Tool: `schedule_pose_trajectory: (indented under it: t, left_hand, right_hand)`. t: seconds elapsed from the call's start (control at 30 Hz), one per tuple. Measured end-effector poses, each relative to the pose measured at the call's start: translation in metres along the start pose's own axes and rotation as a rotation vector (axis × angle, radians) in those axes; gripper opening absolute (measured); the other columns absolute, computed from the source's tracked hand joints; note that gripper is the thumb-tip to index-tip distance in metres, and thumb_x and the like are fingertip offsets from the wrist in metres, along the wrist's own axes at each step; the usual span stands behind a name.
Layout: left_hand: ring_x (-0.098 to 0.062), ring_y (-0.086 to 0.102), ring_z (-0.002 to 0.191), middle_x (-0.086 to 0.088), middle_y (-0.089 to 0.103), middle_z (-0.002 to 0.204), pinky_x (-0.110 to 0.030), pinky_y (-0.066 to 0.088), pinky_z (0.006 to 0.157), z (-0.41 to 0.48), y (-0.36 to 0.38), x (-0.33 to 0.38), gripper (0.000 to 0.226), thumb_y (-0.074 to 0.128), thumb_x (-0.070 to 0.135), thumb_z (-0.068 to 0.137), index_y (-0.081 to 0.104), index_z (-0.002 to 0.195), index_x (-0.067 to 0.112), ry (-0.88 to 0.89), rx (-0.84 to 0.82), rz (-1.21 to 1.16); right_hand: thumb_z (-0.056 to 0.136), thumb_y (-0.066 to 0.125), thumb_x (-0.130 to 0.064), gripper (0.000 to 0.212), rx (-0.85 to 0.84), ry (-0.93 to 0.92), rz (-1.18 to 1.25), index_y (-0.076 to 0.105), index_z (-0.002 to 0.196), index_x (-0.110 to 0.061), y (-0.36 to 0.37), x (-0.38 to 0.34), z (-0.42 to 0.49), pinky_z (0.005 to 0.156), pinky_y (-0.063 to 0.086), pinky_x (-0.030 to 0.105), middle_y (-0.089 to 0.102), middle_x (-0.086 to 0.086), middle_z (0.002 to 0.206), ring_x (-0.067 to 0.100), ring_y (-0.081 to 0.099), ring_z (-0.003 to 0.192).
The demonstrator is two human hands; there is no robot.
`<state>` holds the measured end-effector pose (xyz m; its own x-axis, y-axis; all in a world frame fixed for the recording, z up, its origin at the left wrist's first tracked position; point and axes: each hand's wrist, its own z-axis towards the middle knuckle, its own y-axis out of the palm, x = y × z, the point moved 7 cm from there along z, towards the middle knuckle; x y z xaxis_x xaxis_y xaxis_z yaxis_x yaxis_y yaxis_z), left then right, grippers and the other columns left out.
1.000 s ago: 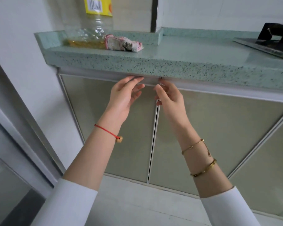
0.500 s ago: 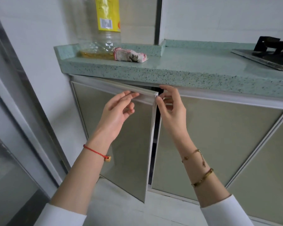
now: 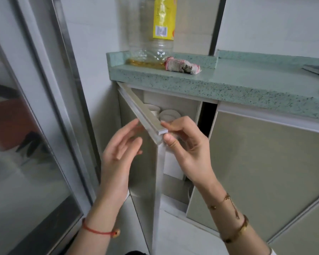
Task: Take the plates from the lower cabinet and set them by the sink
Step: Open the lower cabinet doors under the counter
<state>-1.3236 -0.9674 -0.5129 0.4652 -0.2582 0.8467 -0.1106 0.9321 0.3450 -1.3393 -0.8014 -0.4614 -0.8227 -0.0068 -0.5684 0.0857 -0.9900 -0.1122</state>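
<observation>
**Holding the cabinet door [image 3: 145, 181] open by its top corner**

The cabinet door stands out from the lower cabinet [image 3: 180, 105] towards the camera. It is seen almost edge-on in the centre of the frame, its pale top rail running up and left to the hinge side under the worktop [image 3: 228, 80].

The right hand [image 3: 188, 150] pinches the free top corner of the door between thumb and forefinger, with the other fingers curled behind the door's edge. The left hand [image 3: 118, 153] is apart from it on the door's outer face, fingers loosely spread and gripping nothing. Its fingertips are just beside the top rail; I cannot tell whether they touch it.

White crockery [image 3: 168, 115] sits inside the cabinet, in the upper part of the opening just behind the top rail. Only rounded rims show, so I cannot tell plates from bowls.

Right of the opening a dark gap [image 3: 208, 116] separates it from the neighbouring door [image 3: 265, 172], which is closed flush. The metal-framed sliding door [image 3: 63, 89] fills the left of the frame, near the open door's outer face. Pale floor [image 3: 182, 232] shows below the opening.

On the worktop, in the upper centre of the frame, a clear bottle [image 3: 151, 50] with a yellow label stands in the back corner. A rolled cloth [image 3: 182, 66] touches its base. The worktop's speckled front edge overhangs the cabinet opening.
</observation>
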Motion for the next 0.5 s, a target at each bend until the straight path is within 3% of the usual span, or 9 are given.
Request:
schedule_pose_trajectory:
  t: [0.07, 0.17, 0.27, 0.37, 0.5]
  left_hand:
    - [-0.015, 0.065, 0.113, -0.002, 0.070, 0.124, -0.022, 0.051, 0.091, -0.024, -0.014, 0.009, 0.037, 0.067, 0.023, 0.088, 0.066, 0.125, 0.024, 0.137, 0.072, 0.117]
    - [-0.009, 0.066, 0.106, -0.005, 0.068, 0.123, -0.015, 0.048, 0.091, -0.052, -0.035, 0.016, 0.041, 0.069, 0.026, 0.087, 0.064, 0.127, 0.023, 0.266, 0.166, 0.213]
    - [-0.012, 0.066, 0.114, -0.001, 0.069, 0.125, -0.018, 0.050, 0.092, -0.064, -0.066, 0.029, 0.040, 0.069, 0.021, 0.087, 0.065, 0.125, 0.031, 0.376, 0.352, 0.275]
    - [-0.019, 0.067, 0.117, 0.002, 0.071, 0.124, -0.026, 0.051, 0.096, -0.067, -0.097, 0.044, 0.038, 0.068, 0.014, 0.088, 0.067, 0.122, 0.032, 0.430, 0.499, 0.345]
    - [-0.021, 0.067, 0.117, -0.001, 0.071, 0.125, -0.034, 0.053, 0.099, -0.066, -0.141, 0.055, 0.042, 0.067, -0.001, 0.090, 0.065, 0.128, 0.016, 0.454, 0.606, 0.438]
  right_hand:
    - [0.090, 0.068, -0.017, 0.006, -0.060, -0.057, 0.001, 0.065, 0.095, -0.017, 0.022, -0.008, 0.002, 0.086, 0.051, 0.054, 0.064, -0.006, 0.105, 0.029, 0.064, 0.107]
    - [0.086, 0.072, -0.010, 0.011, -0.151, -0.151, -0.017, 0.065, 0.091, -0.003, 0.061, -0.020, 0.008, 0.091, 0.052, 0.040, 0.065, 0.010, 0.113, 0.022, 0.062, 0.111]
    - [0.084, 0.075, -0.005, 0.014, -0.210, -0.200, 0.034, 0.066, 0.091, 0.001, 0.105, -0.029, 0.012, 0.095, 0.048, 0.029, 0.067, 0.012, 0.108, 0.021, 0.063, 0.111]
    - [0.084, 0.076, -0.005, 0.015, -0.242, -0.208, 0.071, 0.068, 0.096, 0.000, 0.145, -0.032, 0.016, 0.095, 0.048, 0.030, 0.066, 0.012, 0.103, 0.022, 0.063, 0.107]
    - [0.089, 0.072, -0.010, 0.022, -0.293, -0.226, 0.047, 0.069, 0.110, -0.006, 0.199, -0.030, 0.019, 0.097, 0.048, 0.040, 0.061, 0.007, 0.110, 0.021, 0.058, 0.111]
